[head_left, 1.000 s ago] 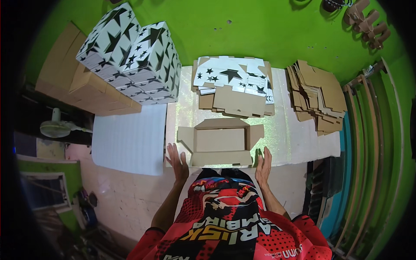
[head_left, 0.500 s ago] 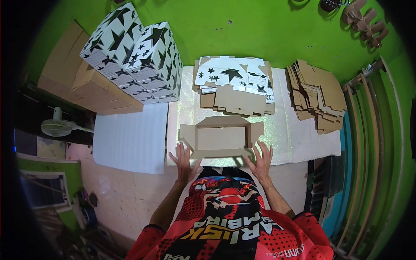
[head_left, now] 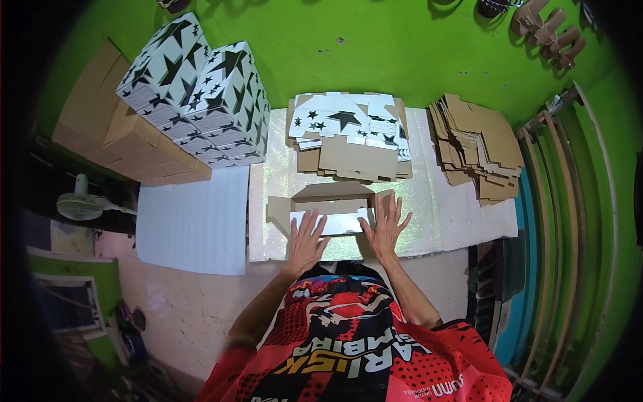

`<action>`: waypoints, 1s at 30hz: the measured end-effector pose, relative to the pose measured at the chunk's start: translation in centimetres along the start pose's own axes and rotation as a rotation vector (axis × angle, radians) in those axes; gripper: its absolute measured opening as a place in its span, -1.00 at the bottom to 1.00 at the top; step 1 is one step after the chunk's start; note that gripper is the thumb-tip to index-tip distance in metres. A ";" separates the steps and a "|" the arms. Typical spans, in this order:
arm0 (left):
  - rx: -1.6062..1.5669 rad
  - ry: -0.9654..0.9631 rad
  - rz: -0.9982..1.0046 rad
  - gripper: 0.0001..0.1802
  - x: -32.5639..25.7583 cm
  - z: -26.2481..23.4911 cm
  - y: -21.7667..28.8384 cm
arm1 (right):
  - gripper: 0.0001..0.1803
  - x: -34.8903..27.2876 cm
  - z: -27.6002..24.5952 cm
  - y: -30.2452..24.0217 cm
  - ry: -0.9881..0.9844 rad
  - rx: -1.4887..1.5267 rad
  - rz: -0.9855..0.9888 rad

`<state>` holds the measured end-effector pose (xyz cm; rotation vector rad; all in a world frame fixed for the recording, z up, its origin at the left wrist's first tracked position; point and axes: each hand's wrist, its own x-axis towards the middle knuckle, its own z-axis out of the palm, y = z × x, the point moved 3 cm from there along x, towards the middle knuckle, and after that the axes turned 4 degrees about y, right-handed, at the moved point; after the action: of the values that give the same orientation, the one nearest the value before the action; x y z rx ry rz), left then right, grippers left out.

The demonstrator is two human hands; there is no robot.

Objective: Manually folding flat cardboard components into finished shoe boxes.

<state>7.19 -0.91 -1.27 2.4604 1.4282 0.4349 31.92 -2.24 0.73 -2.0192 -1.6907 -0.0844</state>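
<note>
A half-folded brown cardboard box (head_left: 333, 201) lies on the glittery mat (head_left: 429, 214) in front of me. Its near flap, white on the side facing up, is turned over. My left hand (head_left: 307, 240) presses flat on that flap's left part with fingers spread. My right hand (head_left: 386, 224) presses on its right part and the box's right end. Just behind the box lies a pile of flat box blanks (head_left: 348, 137), white with black stars on top and brown below.
Finished star-printed boxes (head_left: 201, 100) are stacked at the back left on brown cartons (head_left: 100, 134). A heap of brown cardboard blanks (head_left: 477, 144) lies at the right. A white sheet (head_left: 191, 221) covers the floor left of the mat. A fan (head_left: 84, 204) stands far left.
Both hands moved forward from the box's near corners onto it, folding the near flap inward so its white side shows. The box now looks narrower.
</note>
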 end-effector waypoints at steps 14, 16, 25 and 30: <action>0.057 -0.090 0.015 -0.21 0.2 1.7 0.6 | -0.22 -2.3 0.1 -0.4 -0.115 0.264 -0.108; 0.062 -0.087 0.023 -0.21 0.2 1.5 0.6 | -0.27 -2.3 0.5 -0.8 -0.143 0.233 -0.153; 0.075 -0.082 0.028 -0.21 0.3 1.6 0.6 | -0.28 -2.3 1.1 -0.9 -0.200 0.038 -0.243; 0.083 -0.079 0.021 -0.20 0.1 2.0 0.5 | -0.27 -1.9 0.7 -1.0 -0.210 0.042 -0.253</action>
<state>8.39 -1.18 -2.91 2.5297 1.4174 0.2845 30.35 -3.54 -0.23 -1.8275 -2.0552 0.0794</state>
